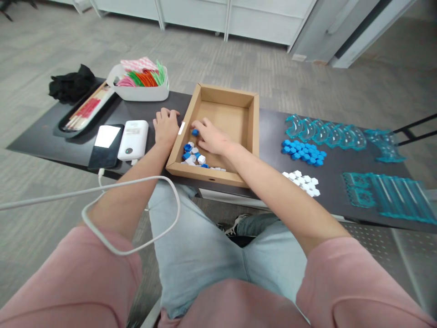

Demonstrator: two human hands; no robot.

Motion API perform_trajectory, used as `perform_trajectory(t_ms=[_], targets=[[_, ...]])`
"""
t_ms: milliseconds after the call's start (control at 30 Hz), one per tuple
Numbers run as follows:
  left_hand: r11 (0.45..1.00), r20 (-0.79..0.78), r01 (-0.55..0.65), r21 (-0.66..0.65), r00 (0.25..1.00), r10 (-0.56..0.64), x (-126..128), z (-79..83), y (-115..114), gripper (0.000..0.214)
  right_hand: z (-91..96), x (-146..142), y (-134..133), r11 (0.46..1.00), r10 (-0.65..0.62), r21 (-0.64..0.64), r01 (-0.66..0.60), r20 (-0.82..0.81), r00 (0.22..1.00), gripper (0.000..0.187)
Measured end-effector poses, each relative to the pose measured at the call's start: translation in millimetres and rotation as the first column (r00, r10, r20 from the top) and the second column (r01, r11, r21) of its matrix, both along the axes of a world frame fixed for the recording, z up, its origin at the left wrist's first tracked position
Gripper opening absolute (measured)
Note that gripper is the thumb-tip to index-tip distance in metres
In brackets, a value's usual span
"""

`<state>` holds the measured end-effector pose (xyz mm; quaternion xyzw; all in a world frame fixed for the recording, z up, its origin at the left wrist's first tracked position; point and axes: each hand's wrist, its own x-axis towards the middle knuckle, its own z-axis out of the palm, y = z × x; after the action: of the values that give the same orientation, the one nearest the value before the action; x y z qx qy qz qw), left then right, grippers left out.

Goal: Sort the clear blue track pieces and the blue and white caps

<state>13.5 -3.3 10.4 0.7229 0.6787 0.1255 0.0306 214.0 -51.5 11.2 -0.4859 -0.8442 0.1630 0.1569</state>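
Note:
My right hand (pixel 212 136) reaches into a shallow cardboard box (pixel 225 111), its fingers curled round a small blue hexagonal block (pixel 195 132) at the fingertips. Below it, a loose pile of blue and white hexagonal blocks (pixel 193 156) lies in the box's near left corner. Outside the box, my left hand (pixel 166 125) rests on the dark table against the left wall, fingers spread and holding nothing.
Right of the box lie blue blocks (pixel 303 152), white blocks (pixel 302 183), clear teal curved pieces (pixel 326 132) and teal tubes (pixel 404 196). On the left are a phone (pixel 106 146), a white power bank (pixel 133 141) with a cable (pixel 136 181), a black tray (pixel 64 130) and a white basket (pixel 143 93).

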Motion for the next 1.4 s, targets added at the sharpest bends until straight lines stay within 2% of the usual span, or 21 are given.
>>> perform_trajectory(t_ms=[100, 333, 567, 700, 800, 900, 1000, 1067, 1133, 1200, 1267, 1333, 1400], targets=[[1.000, 0.014, 0.009, -0.005, 1.000, -0.009, -1, 1.0, 0, 0.052, -1.1, -3, 2, 0.999, -0.044, -0.027, 0.045, 0.026, 0.999, 0.045], [1.000, 0.047, 0.007, -0.011, 0.999, -0.007, 1, 5.5, -4, 0.055, 5.5, -4, -1, 0.993, -0.096, -0.072, 0.098, 0.029, 0.995, 0.024], [0.993, 0.083, 0.055, -0.102, 0.995, -0.047, 1, 19.1, -12, 0.066, 14.6, 2, 5, 0.998, -0.059, -0.022, 0.059, -0.039, 0.997, 0.022], [0.992, 0.082, 0.061, -0.106, 0.995, -0.052, 1, 21.9, -13, 0.068, 20.4, 1, 6, 0.995, -0.088, -0.052, 0.085, -0.063, 0.994, 0.005], [0.994, 0.069, 0.037, -0.102, 0.997, -0.029, 2, 21.5, -13, 0.070, 30.1, -1, 3, 0.989, -0.141, -0.054, 0.136, -0.105, 0.984, 0.023], [0.995, 0.063, 0.030, -0.094, 0.998, -0.024, 3, 20.0, -12, 0.076, 46.6, 12, -8, 0.994, -0.100, 0.011, 0.105, -0.234, 0.967, 0.029], [0.996, 0.046, 0.003, -0.090, 0.999, 0.001, 4, 19.2, -12, 0.080, 67.2, 54, -37, 0.994, -0.075, 0.054, 0.096, -0.308, 0.948, 0.023], [0.996, 0.040, -0.003, -0.087, 0.999, 0.007, 5, 19.5, -13, 0.083, 79.1, 101, -66, 0.984, -0.142, 0.066, 0.167, -0.284, 0.948, 0.022], [0.997, 0.046, 0.004, -0.078, 0.999, 0.000, 6, 20.0, -14, 0.086, 86.4, 160, -98, 0.954, -0.252, 0.094, 0.283, -0.253, 0.934, 0.026], [0.997, 0.059, 0.007, -0.072, 0.998, -0.003, 7, 19.8, -15, 0.090, 88.0, 222, -127, 0.892, -0.419, 0.092, 0.443, -0.206, 0.884, 0.028], [0.998, 0.069, 0.001, -0.069, 0.998, 0.004, 6, 18.3, -14, 0.093, 84.1, 279, -153, 0.800, -0.582, 0.059, 0.596, -0.158, 0.797, 0.025], [0.997, 0.078, -0.017, -0.070, 0.997, 0.022, 5, 15.5, -12, 0.094, 75.6, 322, -171, 0.701, -0.707, 0.021, 0.713, -0.113, 0.698, 0.021], [0.997, 0.088, -0.021, -0.075, 0.996, 0.028, 3, 12.2, -10, 0.091, 64.1, 348, -181, 0.609, -0.792, -0.014, 0.793, -0.078, 0.606, 0.018]])
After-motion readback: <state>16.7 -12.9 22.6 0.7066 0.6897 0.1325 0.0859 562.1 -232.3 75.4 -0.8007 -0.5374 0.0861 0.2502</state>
